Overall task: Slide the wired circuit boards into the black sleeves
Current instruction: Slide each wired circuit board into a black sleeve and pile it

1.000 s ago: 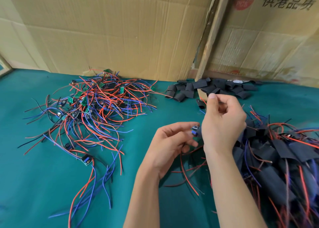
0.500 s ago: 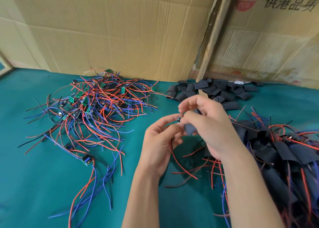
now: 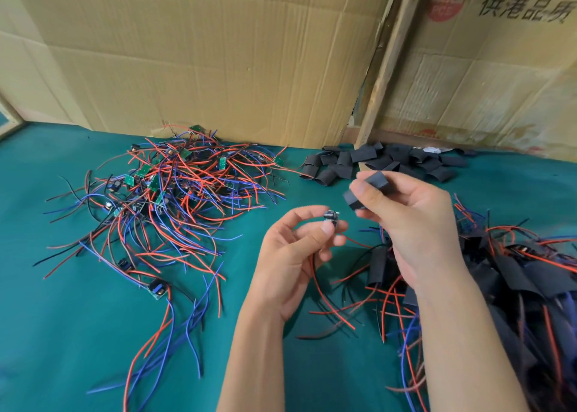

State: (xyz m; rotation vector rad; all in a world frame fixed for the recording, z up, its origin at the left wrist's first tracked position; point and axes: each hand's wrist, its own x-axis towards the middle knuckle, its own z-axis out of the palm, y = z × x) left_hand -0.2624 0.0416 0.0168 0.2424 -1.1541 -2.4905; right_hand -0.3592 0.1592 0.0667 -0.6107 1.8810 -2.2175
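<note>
I take the green table cover (image 3: 78, 333) as my reference surface. My left hand (image 3: 290, 261) is raised above its middle, thumb and fingertips pinching a small wired circuit board (image 3: 331, 217) by its end; its red and black wires (image 3: 324, 296) trail down past the palm to the cover. My right hand (image 3: 412, 224) is just beside and slightly above the left, thumb and forefinger gripping one black sleeve (image 3: 367, 190). The sleeve's mouth is turned down toward the board, but the two are apart: the board is not inside the sleeve, which shows nothing in it. On the left part of the cover lies a tangled heap of bare boards (image 3: 175, 193) with red, blue and black leads, none of them sleeved; one loose board (image 3: 157, 288) lies at the heap's near edge. At the far edge of the cover, against the cardboard wall (image 3: 203, 52), lies a pile of empty sleeves (image 3: 384, 161), flattened or half open. On the right part of the cover, under my right forearm, sits a pile of sleeved boards (image 3: 515, 286), wires sticking out of the sleeves' ends. A second printed carton (image 3: 499, 68) stands behind that side.
</note>
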